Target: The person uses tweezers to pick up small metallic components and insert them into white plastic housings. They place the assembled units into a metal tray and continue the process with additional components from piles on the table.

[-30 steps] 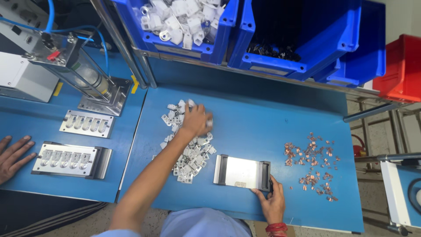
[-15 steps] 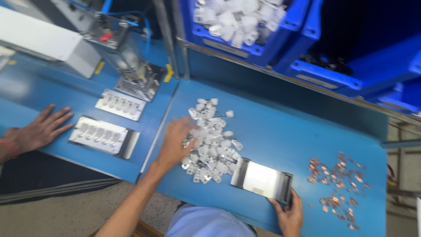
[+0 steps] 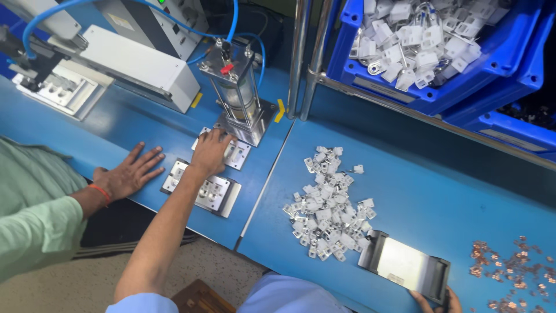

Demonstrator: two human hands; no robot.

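**Left hand on the fixture plate under the press**

At the far left of the frame we see a co-worker's hand (image 3: 128, 174), in a pale green sleeve with an orange wristband, lying flat with spread fingers on the blue worktable (image 3: 69, 133). Just to its right lies a flat metal fixture plate with a row of white parts (image 3: 202, 188), near the table's front edge. Our left hand (image 3: 209, 152) reaches across it and rests palm down, fingers loosely curved, on a second small metal fixture plate (image 3: 236, 155) that sits at the foot of the upright pneumatic press cylinder with blue hoses (image 3: 234, 87); we cannot tell whether the fingers actually grip that plate or only press on it.

In the middle of the frame a loose heap of small white plastic parts (image 3: 327, 203) lies on the neighbouring blue surface. Above it, in the upper right, a blue plastic bin (image 3: 417, 98) holds more of the same white parts. At the lower right our right hand (image 3: 431, 300), mostly cut off by the frame edge, has its fingertips on the near end of a shiny rectangular metal tray (image 3: 405, 265). A scatter of small copper-coloured pieces (image 3: 509, 266) lies at the far right.
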